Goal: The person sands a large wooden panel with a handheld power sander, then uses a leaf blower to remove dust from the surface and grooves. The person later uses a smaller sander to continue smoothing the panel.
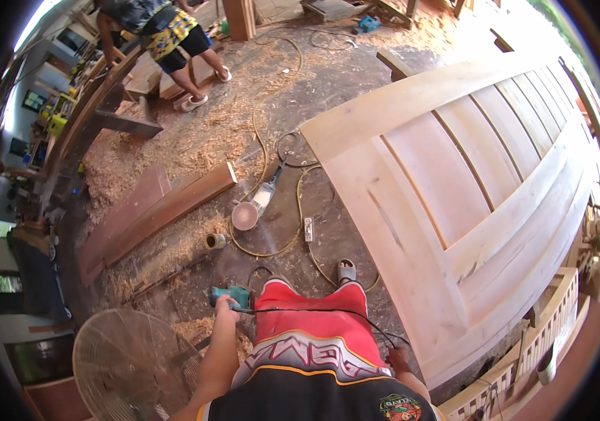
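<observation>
My left hand (225,306) is closed on a teal handheld power tool (241,295), held out beside my left leg. Whether it is a sander or a planer I cannot make out. A black power cord (314,309) stretches from the tool across my red shorts to my right side. There my right hand (399,358) hangs with its fingers curled at the cord, close to the near edge of a large pale wooden panelled door (412,281). The door lies raised off the floor and fills the right of the view.
An angle grinder with a round disc (246,215) lies on the floor, a small can (215,241) near it. Yellow cord loops past a power strip (308,229). Reddish boards (166,210) lie left among shavings. A fan (128,365) stands lower left. Another person (166,35) stands far left.
</observation>
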The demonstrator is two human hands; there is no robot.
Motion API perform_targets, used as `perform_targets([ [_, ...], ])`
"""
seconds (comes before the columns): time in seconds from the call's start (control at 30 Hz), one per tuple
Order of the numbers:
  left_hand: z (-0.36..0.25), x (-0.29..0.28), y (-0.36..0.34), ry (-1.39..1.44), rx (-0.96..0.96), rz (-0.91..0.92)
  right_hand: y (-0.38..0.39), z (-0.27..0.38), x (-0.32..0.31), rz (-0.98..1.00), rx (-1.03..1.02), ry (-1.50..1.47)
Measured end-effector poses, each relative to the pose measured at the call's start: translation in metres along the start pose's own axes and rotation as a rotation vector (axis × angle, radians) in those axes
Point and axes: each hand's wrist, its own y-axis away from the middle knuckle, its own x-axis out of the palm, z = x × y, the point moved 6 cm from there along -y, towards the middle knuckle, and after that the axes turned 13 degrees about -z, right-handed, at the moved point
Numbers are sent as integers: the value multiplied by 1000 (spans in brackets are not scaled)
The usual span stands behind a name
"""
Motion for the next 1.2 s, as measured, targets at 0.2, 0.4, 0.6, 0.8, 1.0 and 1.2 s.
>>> perform_targets([
  [0.2,-101,64,-61,-94,97,-3,24,35,21,-91,109,-103],
  [0.4,-186,170,-78,-299,158,82,99,157,94,-125,149,-359],
  [0.6,-246,290,-89,-414,183,220,144,250,145,-126,127,-446],
  [0.8,-278,424,-39,-532,180,315,148,322,196,-96,131,-594],
  [1.0,-315,560,67,-614,271,401,123,426,206,-116,-147,-610],
  [1.2,-374,700,135,-603,386,516,125,506,208,-113,219,-1144],
])
